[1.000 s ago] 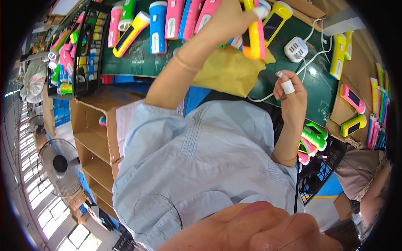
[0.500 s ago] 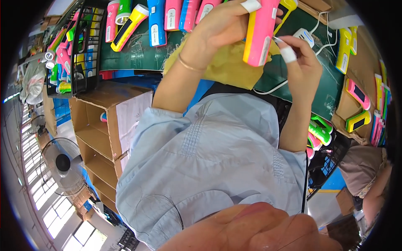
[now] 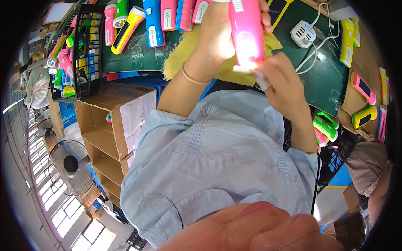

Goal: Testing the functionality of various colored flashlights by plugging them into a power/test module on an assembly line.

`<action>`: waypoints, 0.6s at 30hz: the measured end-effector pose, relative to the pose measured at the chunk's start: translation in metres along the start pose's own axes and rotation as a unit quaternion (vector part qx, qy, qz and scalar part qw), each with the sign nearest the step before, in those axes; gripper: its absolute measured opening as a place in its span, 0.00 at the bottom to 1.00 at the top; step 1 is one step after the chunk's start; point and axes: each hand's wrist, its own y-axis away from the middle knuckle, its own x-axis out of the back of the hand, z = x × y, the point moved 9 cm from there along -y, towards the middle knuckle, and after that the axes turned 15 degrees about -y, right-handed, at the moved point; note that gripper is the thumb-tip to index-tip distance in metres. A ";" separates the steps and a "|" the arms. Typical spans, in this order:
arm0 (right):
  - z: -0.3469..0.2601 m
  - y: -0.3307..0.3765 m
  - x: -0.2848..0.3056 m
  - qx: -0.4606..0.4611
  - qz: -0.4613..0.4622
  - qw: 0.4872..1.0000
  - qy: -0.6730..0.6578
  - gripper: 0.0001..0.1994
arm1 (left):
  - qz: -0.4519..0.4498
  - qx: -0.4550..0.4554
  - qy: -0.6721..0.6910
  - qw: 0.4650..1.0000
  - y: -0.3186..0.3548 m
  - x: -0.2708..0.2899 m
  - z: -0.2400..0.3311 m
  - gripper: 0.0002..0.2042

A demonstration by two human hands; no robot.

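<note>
In front of my chest, above a yellow cloth [image 3: 184,58] on the green tabletop [image 3: 134,58], a pink flashlight [image 3: 245,23] is held with its lower end toward me. My left hand [image 3: 215,37] is closed around its body from the left, and white tape wraps a finger. Strong light glares near the lower end and on my left palm. My right hand [image 3: 282,79], also with tape on a digit, has its fingers curled against that end, by a small white strip [image 3: 245,69]. The glare and fingers hide the detail there.
Pink, green and blue flashlights [image 3: 153,25] line the far left of the table. A black basket [image 3: 87,54] of flashlights stands left, above a cardboard shelf [image 3: 119,134]. A white power hub [image 3: 303,34] with cables lies right, near a cardboard tray [image 3: 345,109]. Another person's arm [image 3: 379,196] shows lower right.
The flashlight has turned to show its pink side and shifted slightly left, and bright light now shows at it. My right hand has moved from its side down to its lower end.
</note>
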 end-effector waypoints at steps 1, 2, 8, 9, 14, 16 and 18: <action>-0.004 0.008 -0.003 0.047 -0.007 0.998 0.030 0.18 | -0.028 0.003 -0.001 1.000 0.001 0.000 -0.003 0.24; -0.009 0.014 -0.004 0.093 -0.014 0.994 0.060 0.17 | -0.002 0.004 -0.013 1.000 0.003 0.004 -0.009 0.24; -0.033 0.026 -0.014 0.183 -0.068 0.981 0.000 0.16 | 0.075 0.006 0.019 0.997 0.003 0.039 -0.029 0.25; -0.026 0.028 -0.013 0.160 -0.043 0.986 -0.001 0.15 | 0.076 0.005 0.019 0.997 0.004 0.038 -0.026 0.25; 0.002 0.015 0.004 -0.056 0.134 0.989 0.024 0.25 | -0.136 -0.210 -0.019 0.968 0.016 0.002 -0.002 0.25; 0.026 0.015 0.008 -0.138 0.187 0.973 0.005 0.23 | -0.002 -0.318 -0.315 0.894 0.046 0.002 0.005 0.31; 0.040 0.024 0.001 -0.137 0.163 0.973 -0.092 0.22 | -0.169 -0.300 -0.527 0.777 0.054 -0.006 -0.006 0.23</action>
